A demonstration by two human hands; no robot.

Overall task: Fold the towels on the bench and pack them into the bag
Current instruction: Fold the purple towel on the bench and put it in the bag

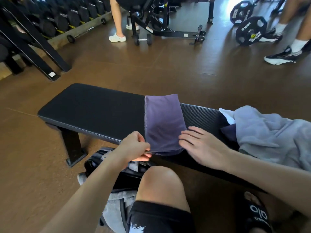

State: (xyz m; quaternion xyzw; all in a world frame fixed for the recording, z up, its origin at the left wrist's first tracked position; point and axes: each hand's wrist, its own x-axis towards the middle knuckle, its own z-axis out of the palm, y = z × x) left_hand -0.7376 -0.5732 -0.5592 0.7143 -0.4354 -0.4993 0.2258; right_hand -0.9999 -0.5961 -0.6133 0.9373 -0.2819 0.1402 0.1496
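Head view, left hand (134, 145) pinching purple towel (164, 123) edge; right hand (202, 147) flat, fingers spread on it

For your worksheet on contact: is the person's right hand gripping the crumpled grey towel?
No, the right hand lies flat on the folded purple towel; the crumpled grey towel lies apart, untouched.

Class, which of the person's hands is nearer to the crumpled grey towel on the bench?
Right. The right hand rests on the purple towel, beside the grey towel. The left hand pinches the purple towel's opposite corner.

matt purple cloth towel (162, 121), leathery bench (94, 106)
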